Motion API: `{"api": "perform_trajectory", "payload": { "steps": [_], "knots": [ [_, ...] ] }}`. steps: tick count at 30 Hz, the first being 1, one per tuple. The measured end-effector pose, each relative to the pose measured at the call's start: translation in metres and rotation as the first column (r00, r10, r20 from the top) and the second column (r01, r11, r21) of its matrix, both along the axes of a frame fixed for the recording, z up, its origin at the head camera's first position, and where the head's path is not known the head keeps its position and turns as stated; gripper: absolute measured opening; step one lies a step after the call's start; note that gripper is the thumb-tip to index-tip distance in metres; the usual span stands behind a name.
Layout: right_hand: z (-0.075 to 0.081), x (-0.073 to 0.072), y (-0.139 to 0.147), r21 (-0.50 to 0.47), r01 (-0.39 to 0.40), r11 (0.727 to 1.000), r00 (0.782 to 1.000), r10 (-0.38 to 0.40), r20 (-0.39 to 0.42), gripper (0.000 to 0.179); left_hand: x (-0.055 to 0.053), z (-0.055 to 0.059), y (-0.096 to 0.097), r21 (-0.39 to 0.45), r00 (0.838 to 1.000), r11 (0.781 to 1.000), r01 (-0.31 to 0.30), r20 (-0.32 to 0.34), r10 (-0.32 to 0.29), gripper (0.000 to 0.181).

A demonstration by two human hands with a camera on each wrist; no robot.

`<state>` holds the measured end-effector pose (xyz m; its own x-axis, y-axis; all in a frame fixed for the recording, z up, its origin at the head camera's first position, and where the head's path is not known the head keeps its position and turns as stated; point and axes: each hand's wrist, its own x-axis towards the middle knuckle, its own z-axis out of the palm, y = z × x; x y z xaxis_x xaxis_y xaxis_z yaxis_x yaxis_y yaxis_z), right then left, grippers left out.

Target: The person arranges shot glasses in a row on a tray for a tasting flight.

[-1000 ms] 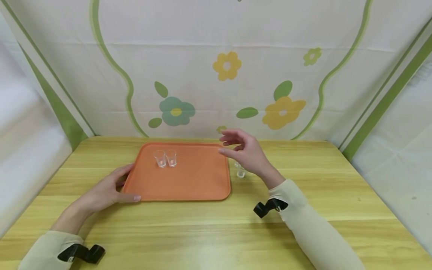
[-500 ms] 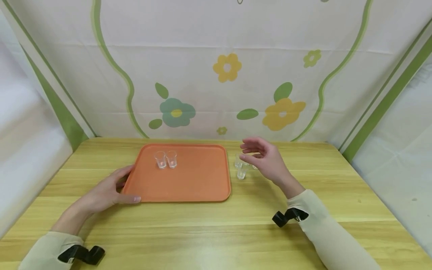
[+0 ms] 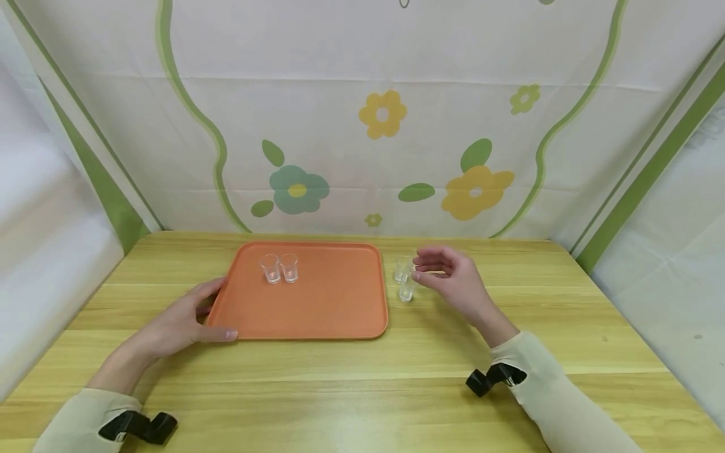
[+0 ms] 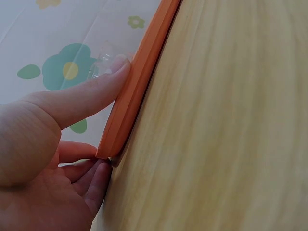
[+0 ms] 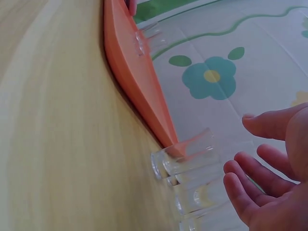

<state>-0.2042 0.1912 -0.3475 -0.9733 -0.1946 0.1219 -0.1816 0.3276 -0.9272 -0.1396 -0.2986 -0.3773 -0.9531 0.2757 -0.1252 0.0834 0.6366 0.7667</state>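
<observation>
My left hand (image 3: 178, 318) grips the near left corner of an orange tray (image 3: 317, 308); the left wrist view shows the thumb (image 4: 98, 94) along the rim and fingertips at the tray's edge. Two clear shot glasses, a left one (image 3: 271, 270) and a right one (image 3: 290, 269), stand upright side by side at the tray's back left. Just beyond its right edge, more shot glasses (image 3: 405, 292) stand on the table, partly hidden by my right hand (image 3: 455, 283). That hand hovers beside them, fingers loosely bent, holding nothing. In the right wrist view, a gap separates its fingertips from the nearest glass (image 5: 190, 154).
The tray lies flat on a light wooden table (image 3: 340, 390). A white cloth backdrop (image 3: 317, 50) with printed flowers rises directly behind the table's far edge, and cloth sides flank it left and right.
My right hand has moved from the tray's back right corner, rightward and down to the shot glasses beside it. The left hand, tray and the two glasses on it stay put.
</observation>
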Motion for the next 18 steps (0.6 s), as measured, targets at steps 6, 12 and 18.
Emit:
{"api": "perform_trajectory", "payload": {
  "steps": [6, 12, 18],
  "knots": [
    [-0.008, 0.004, -0.001, 0.010, 0.002, 1.000, 1.000, -0.002, 0.012, 0.049, 0.000, 0.000, 0.001, 0.005, 1.000, 1.000, 0.000, 0.009, 0.000, 0.114],
    [-0.014, 0.006, -0.002, 0.012, 0.013, 1.000, 0.999, -0.013, 0.044, 0.049, 0.000, 0.000, 0.001, 0.003, 1.000, 1.000, 0.000, 0.010, 0.000, 0.114],
    [-0.017, 0.007, -0.007, 0.026, 0.015, 1.000, 0.998, -0.016, 0.063, 0.048, 0.000, 0.001, 0.001, 0.001, 1.000, 1.000, -0.003, 0.009, 0.003, 0.114]
  ]
}}
